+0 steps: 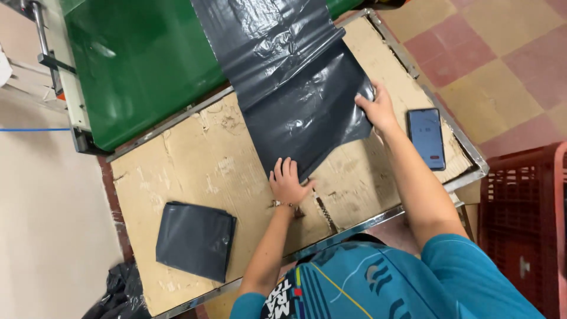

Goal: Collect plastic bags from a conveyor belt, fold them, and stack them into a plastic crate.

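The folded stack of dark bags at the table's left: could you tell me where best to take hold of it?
Probably grip the folded stack along its right edge, coming from the bare cardboard table top beside it. It lies flat with nothing on it; that edge looks thick enough to pinch and is nearest the left hand.

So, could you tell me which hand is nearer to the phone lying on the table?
Right. The right hand rests on the black bag's edge just beside the phone; the left hand is farther, at the bag's near corner.

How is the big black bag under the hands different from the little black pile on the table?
The spread bag lies open and flat, running onto the green machine; the folded pile is a small square. The left hand and right hand touch the spread bag; the folded pile lies untouched. Both are dark, shiny plastic.
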